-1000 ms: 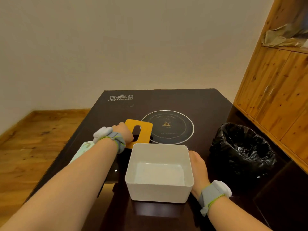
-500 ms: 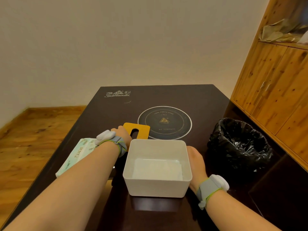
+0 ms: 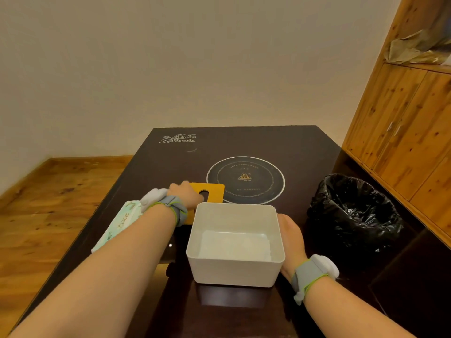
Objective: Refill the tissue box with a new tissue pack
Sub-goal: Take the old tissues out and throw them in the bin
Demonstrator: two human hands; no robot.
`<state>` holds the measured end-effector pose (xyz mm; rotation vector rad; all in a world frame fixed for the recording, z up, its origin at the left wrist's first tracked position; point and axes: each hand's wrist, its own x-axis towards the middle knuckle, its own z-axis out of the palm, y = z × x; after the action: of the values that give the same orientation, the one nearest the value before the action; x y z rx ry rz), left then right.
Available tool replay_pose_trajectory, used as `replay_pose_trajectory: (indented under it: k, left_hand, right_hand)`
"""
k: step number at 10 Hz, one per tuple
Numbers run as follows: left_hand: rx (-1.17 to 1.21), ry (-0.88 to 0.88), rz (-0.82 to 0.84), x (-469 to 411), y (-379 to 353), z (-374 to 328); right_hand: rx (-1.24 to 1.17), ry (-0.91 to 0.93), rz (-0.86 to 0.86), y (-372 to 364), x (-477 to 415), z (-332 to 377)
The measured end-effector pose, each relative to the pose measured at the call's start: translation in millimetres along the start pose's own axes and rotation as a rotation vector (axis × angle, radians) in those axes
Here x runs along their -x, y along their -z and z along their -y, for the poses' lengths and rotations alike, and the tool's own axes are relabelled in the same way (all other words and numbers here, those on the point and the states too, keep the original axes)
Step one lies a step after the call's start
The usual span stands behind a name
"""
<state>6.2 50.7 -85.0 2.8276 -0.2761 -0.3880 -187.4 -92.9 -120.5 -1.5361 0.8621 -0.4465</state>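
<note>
Floorboards of warm brown wood were seen at the far left, beside a dark glossy desk. A soft pale-green plastic tissue pack lay near the desk's left edge, partly hidden under the left forearm. The left hand, banded at the wrist with a grey strap, was laid on the left part of a flat orange rectangular lid with a dark oval slot; how far its fingers were curled could not be told. Just behind the lid, a round ringed burner mark was printed on the desk. An open white rectangular plastic tissue box stood near the desk's front, holding only a thin white layer at its bottom. The right hand was pressed flat against the box's right wall, fingers hidden behind it. A bin lined with a black plastic bag stood further right, before a knotty wooden cabinet.
</note>
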Motion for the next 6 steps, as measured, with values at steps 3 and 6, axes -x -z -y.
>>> replay_pose_trajectory:
  k: [3,6]
  left_hand:
    - [0.358,-0.664,0.058,88.0,84.0,-50.3]
    - [-0.644,-0.681,0.329,133.3,24.1,-70.5]
  right_hand:
    - [-0.173,-0.003,0.002,2.3,4.8,0.5]
    - [-0.152,0.075,0.047,6.0,9.2,2.9]
